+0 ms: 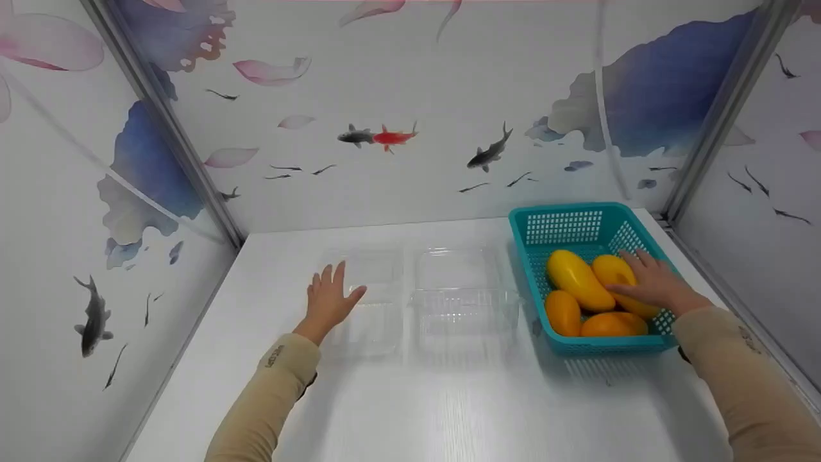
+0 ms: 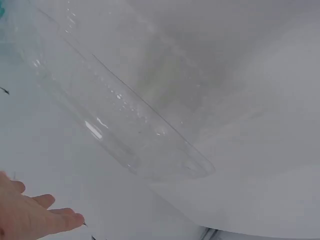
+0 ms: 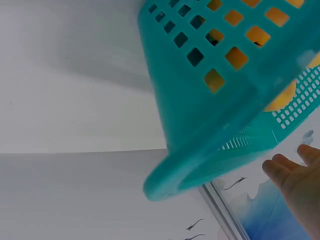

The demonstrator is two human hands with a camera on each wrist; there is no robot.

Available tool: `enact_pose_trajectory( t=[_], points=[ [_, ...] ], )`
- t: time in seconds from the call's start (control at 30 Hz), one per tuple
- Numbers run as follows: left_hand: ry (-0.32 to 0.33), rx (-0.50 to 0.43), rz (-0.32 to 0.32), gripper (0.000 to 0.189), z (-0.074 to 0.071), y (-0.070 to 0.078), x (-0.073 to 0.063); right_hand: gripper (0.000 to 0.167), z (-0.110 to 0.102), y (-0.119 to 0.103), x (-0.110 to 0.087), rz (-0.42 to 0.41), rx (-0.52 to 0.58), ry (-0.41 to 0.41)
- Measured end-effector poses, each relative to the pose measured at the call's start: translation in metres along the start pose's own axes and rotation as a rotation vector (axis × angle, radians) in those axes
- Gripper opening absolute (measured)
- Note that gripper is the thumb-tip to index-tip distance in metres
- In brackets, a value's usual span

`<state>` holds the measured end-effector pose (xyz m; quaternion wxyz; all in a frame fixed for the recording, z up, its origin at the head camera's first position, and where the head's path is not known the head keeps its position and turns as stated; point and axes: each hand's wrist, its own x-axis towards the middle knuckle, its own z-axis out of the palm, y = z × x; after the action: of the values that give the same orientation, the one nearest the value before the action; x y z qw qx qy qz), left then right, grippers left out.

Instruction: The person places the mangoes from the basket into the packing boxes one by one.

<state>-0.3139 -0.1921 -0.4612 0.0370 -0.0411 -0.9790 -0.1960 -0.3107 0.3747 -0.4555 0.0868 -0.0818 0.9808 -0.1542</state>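
In the head view my left hand (image 1: 330, 300), fingers spread, hovers over the left edge of a clear plastic clamshell container (image 1: 378, 330). It holds nothing. The left wrist view shows that container's transparent edge (image 2: 125, 120) large, with the fingers (image 2: 55, 220) at the lower left. On the right, my right hand (image 1: 654, 282) reaches over a teal perforated basket (image 1: 535, 282), its fingers extended above a yellow mango (image 1: 612, 268). Several mangoes lie in this basket, among them a large yellow one (image 1: 577, 279) and an orange one (image 1: 614, 325).
A second clear clamshell container (image 1: 465, 330) stands open between the first one and the basket. The white table (image 1: 449, 410) is bounded by a printed back wall (image 1: 410, 186) and side panels, with metal corner posts (image 1: 718, 109).
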Motion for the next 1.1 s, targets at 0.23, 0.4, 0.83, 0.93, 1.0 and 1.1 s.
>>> enact_pose_trajectory(
  t=[0.23, 0.4, 0.83, 0.93, 1.0, 1.1],
  points=[
    [0.011, -0.033, 0.207, 0.050, 0.012, 0.031, -0.014, 0.096, 0.015, 0.006, 0.000, 0.046, 0.046, -0.034],
    [-0.043, -0.033, 0.316, 0.045, 0.020, 0.052, -0.025, 0.101, 0.021, 0.011, 0.002, 0.083, 0.079, -0.054],
    [0.090, 0.158, 0.678, 0.030, 0.048, 0.064, -0.044, 0.102, 0.030, 0.014, 0.002, 0.102, 0.117, -0.082],
    [0.120, 0.145, 0.707, 0.028, 0.053, 0.063, -0.046, 0.101, 0.032, 0.016, 0.003, 0.106, 0.116, -0.081],
    [0.107, 0.124, 0.703, 0.028, 0.054, 0.063, -0.047, 0.101, 0.033, 0.016, 0.003, 0.111, 0.121, -0.078],
    [0.048, 0.078, 0.662, 0.031, 0.054, 0.064, -0.050, 0.099, 0.035, 0.016, 0.004, 0.121, 0.127, -0.072]
  ],
)
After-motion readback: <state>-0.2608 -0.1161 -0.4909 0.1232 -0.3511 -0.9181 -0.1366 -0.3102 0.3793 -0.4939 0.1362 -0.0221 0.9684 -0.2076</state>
